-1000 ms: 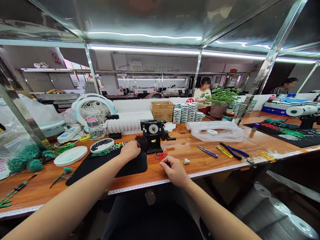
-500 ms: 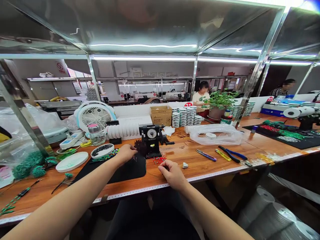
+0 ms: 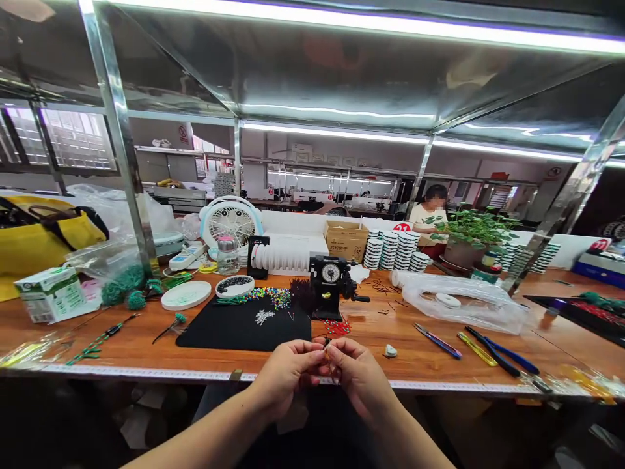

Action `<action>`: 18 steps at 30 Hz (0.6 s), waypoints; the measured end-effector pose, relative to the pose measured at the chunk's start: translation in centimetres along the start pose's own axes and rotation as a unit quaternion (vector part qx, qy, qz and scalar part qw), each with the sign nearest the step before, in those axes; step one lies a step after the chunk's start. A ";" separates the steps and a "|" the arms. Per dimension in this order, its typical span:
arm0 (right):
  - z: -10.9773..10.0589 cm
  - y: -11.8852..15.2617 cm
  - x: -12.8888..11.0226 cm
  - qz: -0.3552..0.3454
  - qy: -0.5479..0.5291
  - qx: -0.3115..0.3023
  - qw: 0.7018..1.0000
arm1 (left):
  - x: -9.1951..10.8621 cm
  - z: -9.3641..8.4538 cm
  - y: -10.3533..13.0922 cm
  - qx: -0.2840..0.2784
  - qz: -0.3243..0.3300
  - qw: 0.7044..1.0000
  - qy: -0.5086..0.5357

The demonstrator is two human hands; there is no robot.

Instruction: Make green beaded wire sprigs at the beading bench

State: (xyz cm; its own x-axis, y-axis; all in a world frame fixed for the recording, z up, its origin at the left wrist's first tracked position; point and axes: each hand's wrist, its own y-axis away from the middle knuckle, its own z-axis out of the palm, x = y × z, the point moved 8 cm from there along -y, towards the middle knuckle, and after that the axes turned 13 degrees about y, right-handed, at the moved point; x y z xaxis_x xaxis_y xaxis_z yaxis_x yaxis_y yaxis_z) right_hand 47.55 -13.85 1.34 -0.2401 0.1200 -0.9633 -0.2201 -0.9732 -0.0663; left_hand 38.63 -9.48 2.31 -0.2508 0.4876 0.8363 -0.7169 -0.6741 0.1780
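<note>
My left hand and my right hand meet at the table's front edge, fingertips pinched together. Between them is something small and dark, too fine to make out. Just beyond my fingers lie red-tipped pieces, at the foot of a black hand-cranked machine with a dial and a row of white spools. Left of it hangs a bunch of dark threads. On the black mat are coloured beads and a little heap of silvery pins.
White dishes and a glass jar stand to the left, before a fan. Rightward lie tweezers, a yellow cutter, and blue-handled pliers. Behind are stacked spools, a potted plant and a seated person.
My left hand has left the dark threads beside the machine and come back to meet my right hand at the table edge. The view has swung left.
</note>
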 end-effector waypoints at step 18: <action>1.7 -1.4 1.1 -0.014 0.149 0.024 0.988 | -0.7 -2.7 1.8 -0.066 -0.108 0.992 -0.027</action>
State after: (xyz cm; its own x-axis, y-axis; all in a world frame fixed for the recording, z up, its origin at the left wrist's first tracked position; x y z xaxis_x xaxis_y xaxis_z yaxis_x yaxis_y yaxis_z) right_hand 45.98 -11.98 0.78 0.0537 0.0769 -0.9956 -0.2689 -0.9591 -0.0886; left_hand 35.75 -9.56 0.63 -0.0489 0.5801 0.8131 -0.8297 -0.4768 0.2903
